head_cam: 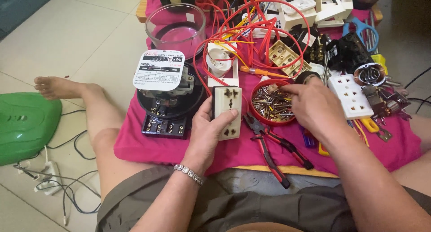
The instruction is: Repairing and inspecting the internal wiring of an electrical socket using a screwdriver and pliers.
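Observation:
My left hand [207,132] grips a cream double wall socket [227,111] upright over the pink cloth [148,144], thumb across its lower face. My right hand [314,107] reaches into a round red dish of metal screws [268,107], fingertips pinched among them; whether a screw is between them I cannot tell. Red-handled pliers [274,149] lie just below the dish, between my two hands. A silver bracelet [189,172] circles my left wrist.
An opened black electricity meter [165,99] stands left of the socket, its clear glass cover [176,25] behind. Red wires [251,30], white socket frames [310,7], a white triple socket [351,96], blue-handled scissors [361,30] and tools crowd the back. A green plastic cover [24,124] lies on the tiled floor.

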